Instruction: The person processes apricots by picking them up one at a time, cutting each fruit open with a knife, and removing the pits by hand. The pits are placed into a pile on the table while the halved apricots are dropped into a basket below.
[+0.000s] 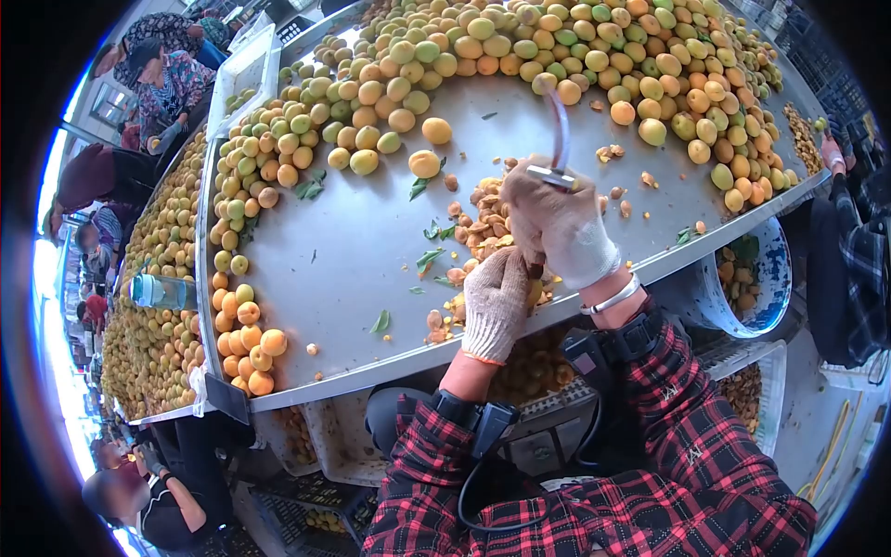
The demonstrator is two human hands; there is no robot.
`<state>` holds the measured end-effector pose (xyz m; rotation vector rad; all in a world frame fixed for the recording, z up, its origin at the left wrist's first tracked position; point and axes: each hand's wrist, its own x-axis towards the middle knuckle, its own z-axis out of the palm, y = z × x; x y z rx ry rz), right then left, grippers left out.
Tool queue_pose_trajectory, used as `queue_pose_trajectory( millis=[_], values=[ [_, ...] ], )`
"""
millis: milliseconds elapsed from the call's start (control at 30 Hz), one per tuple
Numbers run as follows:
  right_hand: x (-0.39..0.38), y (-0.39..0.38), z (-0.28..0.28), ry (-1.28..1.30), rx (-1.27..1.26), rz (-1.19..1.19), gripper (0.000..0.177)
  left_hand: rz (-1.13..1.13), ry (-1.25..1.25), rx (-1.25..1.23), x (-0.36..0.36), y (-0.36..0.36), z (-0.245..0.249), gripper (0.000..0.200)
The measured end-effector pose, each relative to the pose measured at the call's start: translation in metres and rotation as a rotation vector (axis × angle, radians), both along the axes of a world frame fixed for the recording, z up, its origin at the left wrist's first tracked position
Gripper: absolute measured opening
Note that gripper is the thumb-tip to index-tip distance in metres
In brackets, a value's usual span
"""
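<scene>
1. The right hand (561,227), in a pale work glove, is holding its grip closed around a small metal tool (554,176), whose clear tube is sticking up above the knuckles.
2. The left hand (495,302), in a knitted glove, is wrapping its grip around a yellow fruit (535,293), which is showing only as a sliver between the two hands.
3. Both hands are touching each other at the near edge of the metal tabletop (353,241).
4. A pile of brown pits (483,223) is lying just beside the hands, on their far left side.
5. A heap of apricots (557,46), yellow, orange and green, is curving round the tabletop's far and left sides, well apart from the hands.
6. A blue-and-white bucket (772,278) is sitting below the tabletop's edge, to the right of the right wrist.
7. Other people are working at the neighbouring table on the left.
</scene>
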<state>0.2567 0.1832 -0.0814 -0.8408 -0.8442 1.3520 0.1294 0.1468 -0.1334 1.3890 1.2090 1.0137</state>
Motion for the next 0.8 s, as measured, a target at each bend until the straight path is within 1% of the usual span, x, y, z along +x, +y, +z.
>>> queue_pose_trajectory(
  millis=[33,100,133,200,300,367,400,433,467,500,533,567,600,633,700,733,800],
  values=[
    [0.000,0.000,-0.002,-0.100,0.025,0.006,0.019,-0.004,0.001,0.002,0.000,0.001,-0.001,0.024],
    [-0.002,-0.002,-0.003,-0.085,0.016,-0.042,0.018,-0.001,0.068,0.099,-0.001,0.003,-0.007,0.023],
    [-0.001,-0.003,-0.003,-0.045,0.020,-0.027,0.018,-0.001,0.067,0.096,-0.001,0.004,-0.011,0.023],
    [-0.004,-0.006,-0.003,-0.003,0.023,-0.009,0.017,0.042,0.045,0.081,-0.003,0.006,-0.019,0.033],
    [-0.006,-0.006,-0.002,0.020,0.096,0.032,0.018,0.052,-0.017,0.048,-0.005,0.008,-0.022,0.034],
    [-0.003,-0.003,0.000,0.175,0.039,0.082,0.016,0.056,-0.015,0.066,-0.004,0.006,-0.015,0.035],
    [-0.002,-0.002,0.000,0.175,0.039,0.083,0.016,0.062,-0.012,0.082,-0.004,0.005,-0.011,0.035],
    [0.000,-0.002,0.000,0.271,0.062,0.152,0.015,0.062,-0.013,0.081,-0.005,0.004,-0.013,0.035],
    [0.001,-0.002,0.001,0.366,0.086,0.221,0.014,0.059,-0.054,-0.002,-0.007,0.005,-0.017,0.026],
    [0.001,-0.002,0.002,0.365,0.086,0.223,0.014,0.059,-0.096,-0.085,-0.009,0.005,-0.019,0.020],
    [0.000,-0.004,0.004,0.309,0.112,0.238,0.022,0.065,-0.096,-0.085,-0.011,0.005,-0.021,0.020],
    [-0.001,-0.005,0.005,0.255,0.139,0.251,0.029,-0.034,0.074,0.197,-0.014,0.005,-0.021,0.023],
    [0.003,-0.004,0.003,0.399,0.134,0.316,0.014,-0.136,0.244,0.479,-0.016,0.006,-0.020,0.035],
    [0.003,-0.002,0.000,0.398,0.135,0.316,0.014,-0.136,0.244,0.480,-0.017,0.005,-0.018,0.035],
    [0.003,0.000,-0.004,0.648,0.205,0.397,0.015,-0.213,0.372,0.542,-0.017,0.003,-0.001,0.059],
    [0.004,0.000,-0.005,0.648,0.204,0.398,0.015,-0.212,0.372,0.542,-0.016,0.003,0.002,0.059],
    [0.005,0.000,-0.003,0.602,0.169,0.329,0.014,-0.169,0.298,0.519,-0.013,0.002,0.005,0.034]
  ],
)
